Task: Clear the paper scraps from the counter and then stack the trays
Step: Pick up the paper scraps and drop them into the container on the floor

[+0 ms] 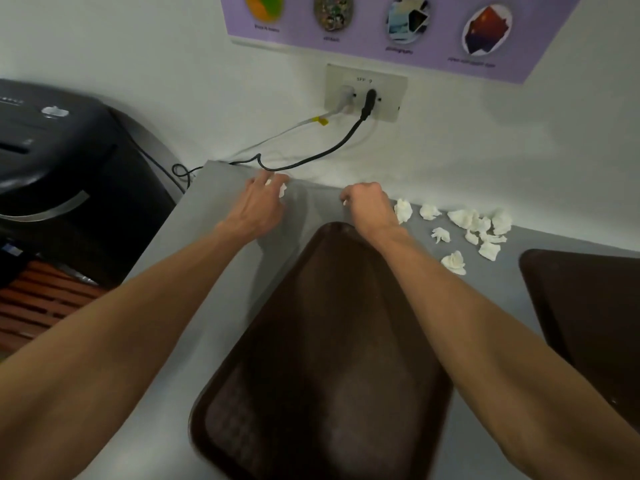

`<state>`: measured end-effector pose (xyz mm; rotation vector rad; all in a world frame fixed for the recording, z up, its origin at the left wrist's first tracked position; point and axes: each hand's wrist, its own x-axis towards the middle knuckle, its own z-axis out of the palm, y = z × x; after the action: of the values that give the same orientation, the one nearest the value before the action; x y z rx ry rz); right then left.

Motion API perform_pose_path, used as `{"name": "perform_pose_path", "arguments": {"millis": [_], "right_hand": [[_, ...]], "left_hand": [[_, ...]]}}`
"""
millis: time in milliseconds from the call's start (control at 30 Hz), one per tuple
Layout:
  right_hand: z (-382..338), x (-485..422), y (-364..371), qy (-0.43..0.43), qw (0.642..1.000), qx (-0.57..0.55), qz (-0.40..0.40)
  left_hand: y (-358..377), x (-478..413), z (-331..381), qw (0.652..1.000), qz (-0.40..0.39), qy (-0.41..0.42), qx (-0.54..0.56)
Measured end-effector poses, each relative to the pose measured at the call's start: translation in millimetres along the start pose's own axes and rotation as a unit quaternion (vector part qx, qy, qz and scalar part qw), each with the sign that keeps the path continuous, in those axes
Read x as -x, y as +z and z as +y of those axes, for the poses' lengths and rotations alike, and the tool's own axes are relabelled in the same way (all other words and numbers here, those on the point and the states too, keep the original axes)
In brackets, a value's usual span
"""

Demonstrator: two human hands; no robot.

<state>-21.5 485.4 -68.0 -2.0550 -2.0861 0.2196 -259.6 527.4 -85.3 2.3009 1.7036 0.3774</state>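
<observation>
On the grey counter point(221, 271) my left hand point(258, 206) reaches to the back edge, its fingers curled round a white paper scrap point(282, 190). My right hand point(369, 204) is a fist beyond the near brown tray point(322, 341), with a bit of white paper point(345, 202) showing at its fingers. Several crumpled white scraps point(467, 226) lie on the counter to the right of that hand. A second brown tray point(588, 306) sits at the right edge, partly out of frame.
A black paper shredder point(65, 161) stands left of the counter. A wall socket point(365, 93) holds a black cable point(311, 157) and a white cable that run down behind the counter's back corner. A purple poster point(398, 26) hangs above.
</observation>
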Motion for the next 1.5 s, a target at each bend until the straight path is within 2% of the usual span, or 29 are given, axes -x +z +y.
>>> {"name": "perform_pose_path", "arguments": {"millis": [100,400,533,700,933,1167,1300,1500], "right_hand": [[5.9,4.0,-4.3,0.004,1.000,0.000,0.004],[-0.8,81.9,-39.4,0.004,0.988,-0.119,0.097],[-25.0,141.4,-66.1,-0.004,0.975,-0.182,0.126],[-57.8,232.6,-97.6,0.003,0.954,-0.266,0.135],[-88.9,372.3,-105.2,0.024,0.921,-0.379,0.082],[-108.2,504.9,-82.3,0.010,0.909,-0.415,0.015],[-127.3,563.7,-56.0,0.028,0.893,-0.448,-0.037],[-158.2,639.6,15.7,0.062,0.861,-0.484,-0.141]], "left_hand": [[9.6,-9.7,-2.3,1.000,-0.023,0.007,0.002],[7.5,48.4,26.1,0.999,0.037,0.000,0.020],[-18.1,103.6,50.5,0.995,0.057,-0.028,0.074],[-59.7,213.0,89.4,0.982,0.130,-0.036,0.133],[-74.1,391.7,137.4,0.962,0.166,-0.112,0.188],[-63.6,556.2,169.3,0.922,0.190,-0.214,0.261],[-58.9,627.9,166.0,0.908,0.203,-0.255,0.262],[-13.1,716.9,126.4,0.891,0.156,-0.336,0.263]]}}
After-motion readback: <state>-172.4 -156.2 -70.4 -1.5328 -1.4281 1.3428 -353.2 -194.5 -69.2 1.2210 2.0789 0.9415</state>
